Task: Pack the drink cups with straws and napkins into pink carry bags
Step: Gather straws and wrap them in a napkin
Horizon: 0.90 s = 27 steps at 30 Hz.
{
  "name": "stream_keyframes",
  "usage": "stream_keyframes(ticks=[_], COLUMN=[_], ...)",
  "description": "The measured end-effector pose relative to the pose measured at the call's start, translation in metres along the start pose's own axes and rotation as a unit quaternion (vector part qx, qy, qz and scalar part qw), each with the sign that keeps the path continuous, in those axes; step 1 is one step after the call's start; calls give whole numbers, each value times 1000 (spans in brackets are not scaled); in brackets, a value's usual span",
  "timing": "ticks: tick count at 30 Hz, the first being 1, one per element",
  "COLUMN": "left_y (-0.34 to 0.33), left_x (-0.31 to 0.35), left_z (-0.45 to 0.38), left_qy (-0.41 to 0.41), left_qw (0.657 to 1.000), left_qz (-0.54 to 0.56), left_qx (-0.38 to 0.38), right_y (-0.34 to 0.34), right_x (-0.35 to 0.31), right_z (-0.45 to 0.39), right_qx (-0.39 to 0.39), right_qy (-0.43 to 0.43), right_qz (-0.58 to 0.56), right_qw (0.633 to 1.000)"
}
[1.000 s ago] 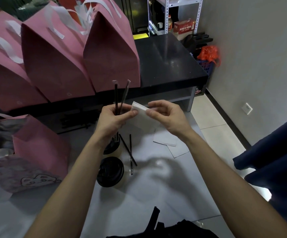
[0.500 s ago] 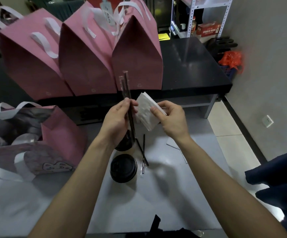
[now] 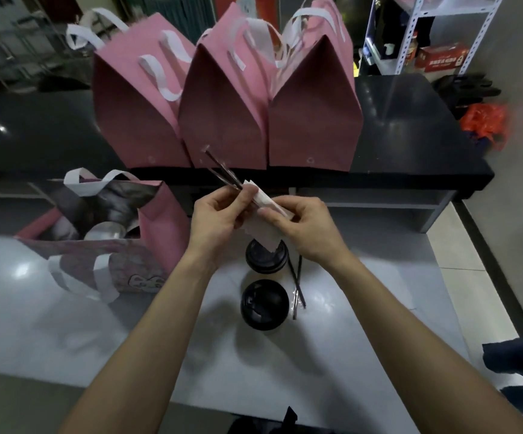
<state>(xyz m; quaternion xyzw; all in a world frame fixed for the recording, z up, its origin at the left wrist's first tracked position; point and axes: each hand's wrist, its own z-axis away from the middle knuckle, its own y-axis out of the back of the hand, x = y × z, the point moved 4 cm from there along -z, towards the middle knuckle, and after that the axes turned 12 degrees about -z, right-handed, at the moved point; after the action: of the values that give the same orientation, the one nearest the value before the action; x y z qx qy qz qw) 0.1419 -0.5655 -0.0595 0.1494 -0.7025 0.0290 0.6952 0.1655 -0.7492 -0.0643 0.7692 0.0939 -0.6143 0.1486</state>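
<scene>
Two black-lidded drink cups stand on the pale glossy table point(image 3: 66, 333), the farther cup point(image 3: 266, 257) partly hidden by the napkin, the nearer cup point(image 3: 265, 304) just this side of it; neither is bagged yet. The left hand point(image 3: 219, 211) has its fingers curled round two thin dark wrapped straws point(image 3: 222, 172), which now slant up and away to the left rather than standing near upright as they did half a second ago. The right hand point(image 3: 304, 227) pinches the folded white paper napkins point(image 3: 265, 211) between thumb and forefinger; the napkins have come in against the left hand and touch the straws' lower ends, where a second ago they were held out flatter and more apart. Judgement: straws and napkins are being gathered into one bundle, likely for a single drop into a bag. The open pink carry bag with white ribbon handles point(image 3: 157, 227) lies tipped on the table to the left, near the left hand, with something rounded and shiny inside, unclear what. Two spare dark straws point(image 3: 297, 285) lie on the table just right of the cups. Three closed pink carry bags point(image 3: 229, 117) stand side by side on the black table point(image 3: 410, 145) behind, presumably done. A white metal shelf rack point(image 3: 435, 32) stands at far right.
</scene>
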Motion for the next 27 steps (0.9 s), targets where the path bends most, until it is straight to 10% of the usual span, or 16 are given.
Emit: stream_keyframes(ticks=[10, 20, 27], left_y=[180, 354, 376], left_x=[38, -9, -49], left_z=[3, -42, -66], left_qy=[-108, -96, -103], left_qw=[978, 792, 804], left_qz=[-149, -601, -559], left_qx=[97, -47, -173], right_y=[-78, -228, -270], right_x=[-50, -84, -67], right_z=[-49, -97, -117], right_qx=[-6, -93, -171], right_qy=[92, 62, -50], right_qz=[4, -97, 246], right_qw=[996, 989, 953])
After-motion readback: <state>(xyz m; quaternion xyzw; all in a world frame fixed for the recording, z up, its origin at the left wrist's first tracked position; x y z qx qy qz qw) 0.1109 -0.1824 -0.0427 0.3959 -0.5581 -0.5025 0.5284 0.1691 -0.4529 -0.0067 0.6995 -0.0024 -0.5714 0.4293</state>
